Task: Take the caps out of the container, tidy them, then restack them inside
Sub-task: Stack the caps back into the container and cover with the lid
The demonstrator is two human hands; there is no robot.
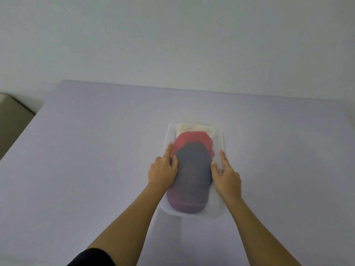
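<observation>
A translucent plastic container (221,206) sits lengthwise in the middle of the lavender table. Three caps lie overlapped inside it: a cream cap (194,127) at the far end, a red cap (192,138) in the middle and a dark navy cap (192,169) nearest me, its purplish brim toward the front wall. My left hand (163,171) grips the left wall, index finger along the rim and thumb inside against the navy cap. My right hand (226,175) grips the right wall the same way. The other fingers are hidden.
The lavender table (96,150) spreads wide on all sides of the container. Its far edge meets a pale wall. A beige piece of furniture (11,116) stands beyond the table's left edge.
</observation>
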